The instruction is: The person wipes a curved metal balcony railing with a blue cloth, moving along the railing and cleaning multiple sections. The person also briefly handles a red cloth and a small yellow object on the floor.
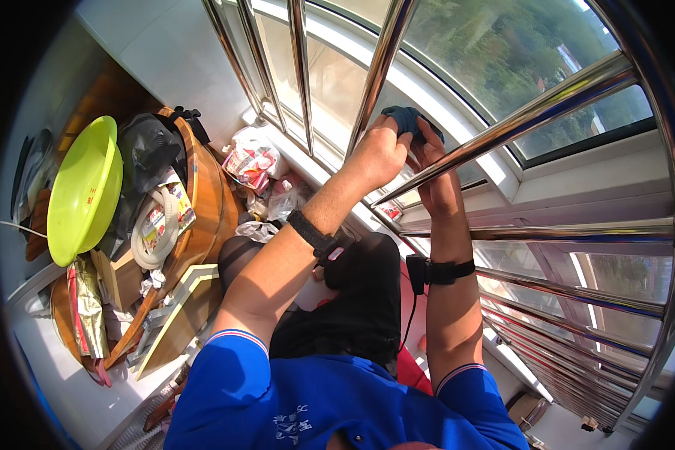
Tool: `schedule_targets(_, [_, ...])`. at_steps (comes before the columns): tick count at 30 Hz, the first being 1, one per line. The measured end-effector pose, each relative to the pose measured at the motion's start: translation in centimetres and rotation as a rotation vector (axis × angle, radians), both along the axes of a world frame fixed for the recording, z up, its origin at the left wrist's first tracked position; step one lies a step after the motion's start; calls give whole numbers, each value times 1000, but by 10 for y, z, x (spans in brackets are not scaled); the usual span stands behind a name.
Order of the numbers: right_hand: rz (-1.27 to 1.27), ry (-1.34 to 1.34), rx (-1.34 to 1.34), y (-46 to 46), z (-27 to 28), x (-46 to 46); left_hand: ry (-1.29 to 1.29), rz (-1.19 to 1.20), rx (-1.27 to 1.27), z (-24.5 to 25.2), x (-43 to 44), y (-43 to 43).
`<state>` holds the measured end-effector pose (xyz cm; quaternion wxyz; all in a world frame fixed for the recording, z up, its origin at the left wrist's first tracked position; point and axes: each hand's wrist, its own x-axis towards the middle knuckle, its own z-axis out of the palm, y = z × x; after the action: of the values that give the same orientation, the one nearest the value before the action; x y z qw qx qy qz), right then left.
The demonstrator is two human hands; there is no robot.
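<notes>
A dark blue cloth (408,121) is bunched up beyond the steel railing, close to the white window frame (461,126). My left hand (379,149) grips its near left side, fingers curled in. On the other side, my right hand (434,171) has its fingers bent around the cloth, and a polished steel bar (500,126) crosses in front of that hand. Both hands meet at the cloth, which hides some fingertips. A black strap with a small device sits on each forearm.
Vertical-looking steel bars (377,73) stand between me and the windows. At left, a wooden tub (208,191) holds a black bag and a coiled pale hose (140,247), with a lime-green basin (84,191) beside it. Plastic bags (256,154) lie against the low ledge.
</notes>
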<state>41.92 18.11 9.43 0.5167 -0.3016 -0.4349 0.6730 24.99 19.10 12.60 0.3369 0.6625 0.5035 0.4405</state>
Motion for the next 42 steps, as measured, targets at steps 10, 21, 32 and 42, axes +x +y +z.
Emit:
schedule_targets(10, [-323, 60, 36, -24, 6, -16, 81, -24, 76, 16, -23, -48])
schedule_targets(21, [-586, -230, 67, -48, 1, -25, -113, -46, -240, -45, -113, -155])
schedule_targets(32, [-333, -127, -318, -17, -158, -6, 59, 397, -202, -103, -215, -243])
schedule_targets(42, [-210, -287, -742, 16, -251, -4, 337, 511, -219, -131, -249, -252])
